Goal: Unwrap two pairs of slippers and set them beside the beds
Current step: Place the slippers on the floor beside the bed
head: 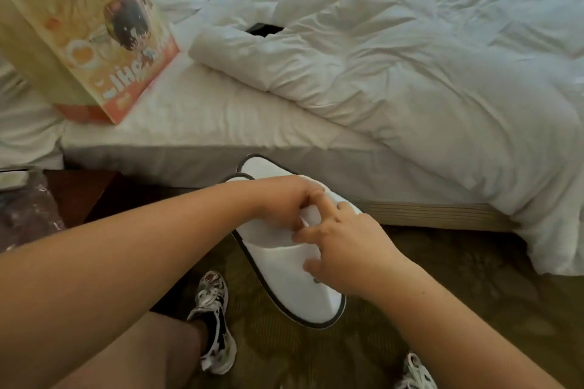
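I am holding a pair of white slippers (286,275) in the air just in front of the bed (196,123), low over the carpet (474,278), near the middle of the view. My left hand (284,202) is gripping the far end of the pair, its fingers (311,199) curled shut on the white cloth, while my right hand (344,249) is resting on the upper of the near slipper, its fingers (305,235) pinching narrow at the seam between the two. I judge I am pulling the stacked slippers apart so each can go down flat beside the bed; no wrapper is showing on them. The bed is filling the far side, with a rumpled white duvet (426,66) heaped to the right and a printed paper bag (94,41) standing on the bare sheet at far left. A dark phone-like thing (264,29) is peeking from the duvet. Crinkled plastic (28,208) is lying on a dark tabletop (79,189) at left. My sneakers (215,319) are standing on the patterned carpet below.
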Available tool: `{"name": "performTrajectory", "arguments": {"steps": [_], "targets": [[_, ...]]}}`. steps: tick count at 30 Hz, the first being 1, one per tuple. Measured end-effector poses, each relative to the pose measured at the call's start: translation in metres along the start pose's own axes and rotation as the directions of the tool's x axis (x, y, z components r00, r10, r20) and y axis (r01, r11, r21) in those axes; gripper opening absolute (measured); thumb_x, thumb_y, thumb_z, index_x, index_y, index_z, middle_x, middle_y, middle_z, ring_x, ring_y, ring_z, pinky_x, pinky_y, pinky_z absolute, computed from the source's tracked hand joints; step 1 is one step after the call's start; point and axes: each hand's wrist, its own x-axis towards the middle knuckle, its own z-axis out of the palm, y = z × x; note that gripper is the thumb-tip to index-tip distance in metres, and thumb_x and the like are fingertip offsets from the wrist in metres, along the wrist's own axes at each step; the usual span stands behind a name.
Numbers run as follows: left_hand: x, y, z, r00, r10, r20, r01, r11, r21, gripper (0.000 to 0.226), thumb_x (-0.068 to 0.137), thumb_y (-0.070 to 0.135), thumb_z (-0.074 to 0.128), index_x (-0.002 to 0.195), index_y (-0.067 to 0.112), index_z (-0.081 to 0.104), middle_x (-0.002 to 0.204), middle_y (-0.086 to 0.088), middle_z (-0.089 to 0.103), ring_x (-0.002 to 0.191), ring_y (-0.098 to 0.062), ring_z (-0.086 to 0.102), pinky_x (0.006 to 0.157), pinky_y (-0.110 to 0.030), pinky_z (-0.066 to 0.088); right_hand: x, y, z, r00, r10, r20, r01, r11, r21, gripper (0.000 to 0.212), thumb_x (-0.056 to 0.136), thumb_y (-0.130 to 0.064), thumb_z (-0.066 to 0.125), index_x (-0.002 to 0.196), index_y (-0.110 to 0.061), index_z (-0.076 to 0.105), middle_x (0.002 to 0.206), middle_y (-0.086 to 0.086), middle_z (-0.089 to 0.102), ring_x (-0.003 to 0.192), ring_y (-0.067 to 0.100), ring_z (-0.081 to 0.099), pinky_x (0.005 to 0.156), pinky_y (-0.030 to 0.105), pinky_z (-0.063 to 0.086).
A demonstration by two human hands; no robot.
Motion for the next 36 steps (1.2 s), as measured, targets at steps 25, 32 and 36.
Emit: {"name": "performTrajectory", "arguments": {"steps": [25, 32, 36], "targets": [[0.018, -0.022, 0.035, 0.962, 0.268, 0.042, -0.256, 0.847, 0.466, 0.026, 0.081, 0.043, 0.068, 0.101, 0.027, 0.066, 0.094, 0.008, 0.066, 0.109, -0.013, 0.045, 0.112, -0.034, 0.014, 0.019, 0.035, 0.032, 0.994, -0.011, 0.108, -0.005, 0.988, 0.153, 0.030, 0.094, -0.022, 0.065, 0.121, -0.033, 0.072, 0.124, 0.003, 0.046, 0.095, 0.023, 0.054, 0.073, 0.034, 0.050], [0.025, -0.019, 0.035, 0.989, 0.133, 0.057, -0.145, 0.901, 0.408, 0.023, 0.085, 0.035, 0.062, 0.095, 0.032, 0.041, 0.080, 0.010, 0.047, 0.087, -0.019, 0.053, 0.086, -0.026, 0.031, 0.023, 0.037, 0.035, 1.000, 0.016, 0.001, -0.016, 0.992, 0.127, 0.027, 0.090, -0.027, 0.072, 0.115, -0.037, 0.074, 0.124, 0.001, 0.039, 0.101, 0.024, 0.044, 0.074, 0.037, 0.048], [0.025, -0.012, 0.037, 0.989, 0.074, 0.124, -0.106, 0.956, 0.274, 0.019, 0.084, 0.014, 0.060, 0.098, 0.026, 0.056, 0.090, 0.002, 0.063, 0.089, -0.024, 0.060, 0.077, -0.038, 0.047, 0.023, 0.039, 0.034, 0.999, 0.027, 0.041, -0.031, 0.993, 0.110, 0.022, 0.093, -0.025, 0.066, 0.110, -0.036, 0.076, 0.119, 0.001, 0.049, 0.100, 0.026, 0.054, 0.074, 0.038, 0.049]]}}
